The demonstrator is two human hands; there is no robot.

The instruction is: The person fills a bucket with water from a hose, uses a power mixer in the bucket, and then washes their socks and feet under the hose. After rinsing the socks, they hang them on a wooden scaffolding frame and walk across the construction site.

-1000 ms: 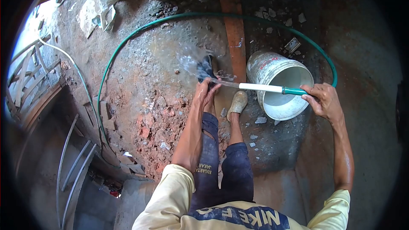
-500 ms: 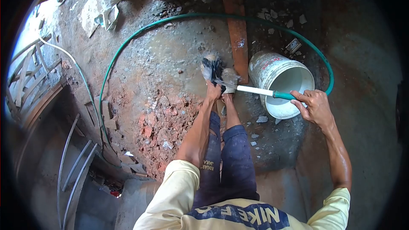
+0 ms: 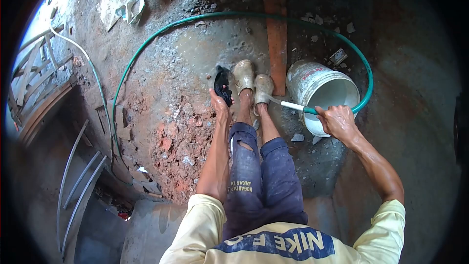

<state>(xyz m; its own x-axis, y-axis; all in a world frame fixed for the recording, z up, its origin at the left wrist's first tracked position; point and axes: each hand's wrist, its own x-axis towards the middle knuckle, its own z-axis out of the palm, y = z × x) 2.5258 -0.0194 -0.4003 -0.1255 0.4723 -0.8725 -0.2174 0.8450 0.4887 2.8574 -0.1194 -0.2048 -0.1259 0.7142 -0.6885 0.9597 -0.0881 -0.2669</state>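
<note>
Green hose (image 3: 220, 14), white-tipped; black item (image 3: 222, 86), irregularly shaped.

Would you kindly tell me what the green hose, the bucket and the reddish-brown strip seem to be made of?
Green hose: likely flexible plastic or rubber, glossy, curving smoothly.
Bucket: probably plastic, white and dirt-streaked, with a moulded-looking rim.
Reddish-brown strip: wood or rusty metal, dull; its flat, stained surface leaves this open.

The floor (image 3: 168, 63) is rough and wet. Just beyond the right hand (image 3: 337, 122) a white bucket (image 3: 308, 79) lies on it. Farther than both hands there is a brown plank (image 3: 277, 49), which a green hose (image 3: 234, 14) crosses. Near the left hand (image 3: 222, 102) lies reddish rubble (image 3: 188, 142).
</note>
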